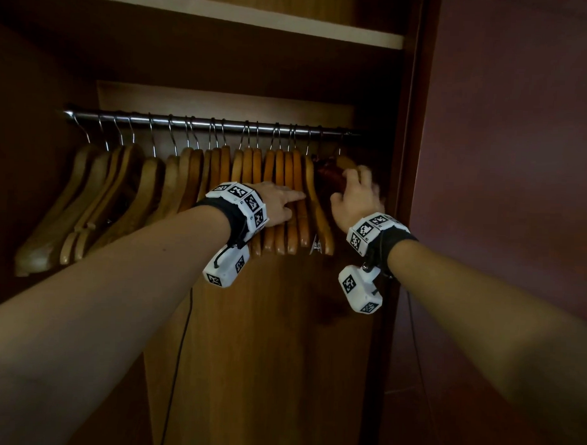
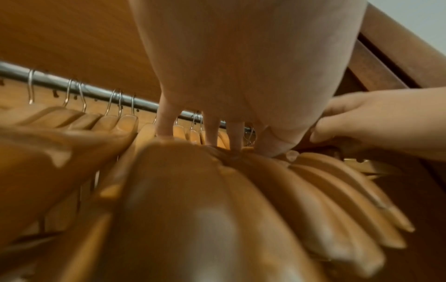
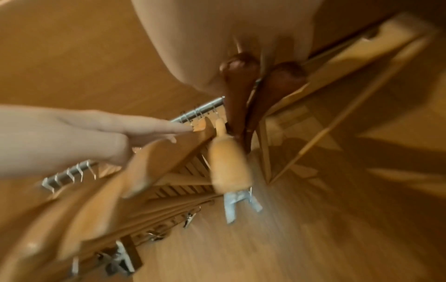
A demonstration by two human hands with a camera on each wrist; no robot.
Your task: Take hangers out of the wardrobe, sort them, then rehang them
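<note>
**Rigid wooden hangers, best taken at the neck below the hook**

Packed along the steel rail (image 1: 202, 122) inside the wardrobe (image 1: 409, 159): a long row of light wooden hangers (image 1: 280, 188), shoulders pressed side by side, wire hooks over the bar. At the far right end, two dark brown hangers (image 1: 328, 173), close against the wardrobe's side wall.

Left hand (image 1: 279, 203): fingers straight and spread, laid flat against the shoulders of the light hangers, pressing rather than gripping. From the left wrist view, fingertips (image 2: 235, 141) poking down between hanger tops near the rail.

Right hand (image 1: 356, 198): fingers curled over the tops of the dark pair; in the right wrist view, both dark heads (image 3: 241, 76) sitting under the palm with a finger between them. Blurred, so the firmness of the hold hard to judge.

Handling, as a judgement: stiff, solid wood, no give, moderate weight singly but hefty in a bunch. Lacquered surface, likely slick, so a wrap around the thick neck safer than a pinch on a tapering arm. Hooks thin and free to catch on neighbours or the rail: lift up first, then out. Metal clips (image 3: 237, 200) dangling under some bars, prone to snag and tangle. Not fragile, though noisy and apt to swing and knock.
</note>
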